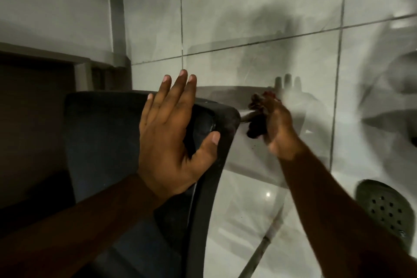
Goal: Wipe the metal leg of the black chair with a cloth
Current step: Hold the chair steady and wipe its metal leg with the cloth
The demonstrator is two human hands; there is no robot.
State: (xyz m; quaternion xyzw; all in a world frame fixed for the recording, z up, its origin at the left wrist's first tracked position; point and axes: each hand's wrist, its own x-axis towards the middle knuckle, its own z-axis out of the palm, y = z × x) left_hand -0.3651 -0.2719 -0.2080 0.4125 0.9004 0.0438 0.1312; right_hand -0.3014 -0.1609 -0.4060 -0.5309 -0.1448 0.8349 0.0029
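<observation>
The black chair (108,142) lies tipped in front of me, its seat edge toward the tiled floor. My left hand (171,137) rests flat on the chair's edge, fingers spread, thumb hooked over the rim. A metal leg (246,115) sticks out to the right from the chair's corner. My right hand (277,128) is closed around a dark cloth (257,119) that wraps this leg just beyond the corner. The cloth and hand are blurred. A second metal leg (259,253) shows low, running down toward the bottom edge.
Glossy grey floor tiles (248,18) fill the view ahead, with hand shadows on them. A dark perforated sandal (385,207) lies at the lower right. A dark doorway or cabinet (33,108) and a grey frame (117,18) stand to the left.
</observation>
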